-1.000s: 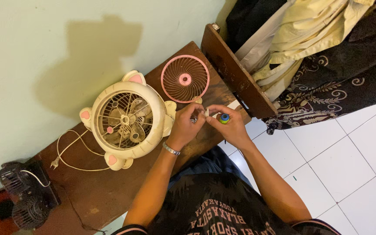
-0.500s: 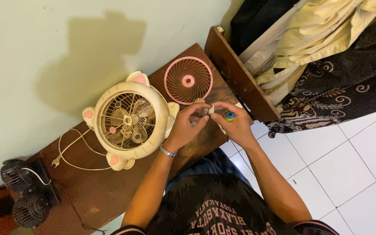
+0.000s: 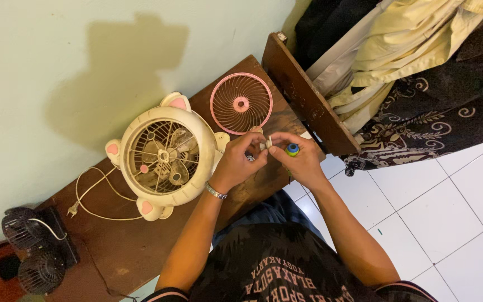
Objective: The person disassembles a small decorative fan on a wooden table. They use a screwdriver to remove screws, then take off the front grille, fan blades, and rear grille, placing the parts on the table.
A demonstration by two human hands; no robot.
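Small white part btwn both hands; mostly hidden.

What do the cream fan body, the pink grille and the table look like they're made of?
The cream fan body looks like moulded plastic: smooth, slightly grimy, with rounded ear shapes. The pink grille seems to be plastic too, with thin, even ribs, though coated wire is possible. The table looks like dark stained wood with a worn, dull surface.
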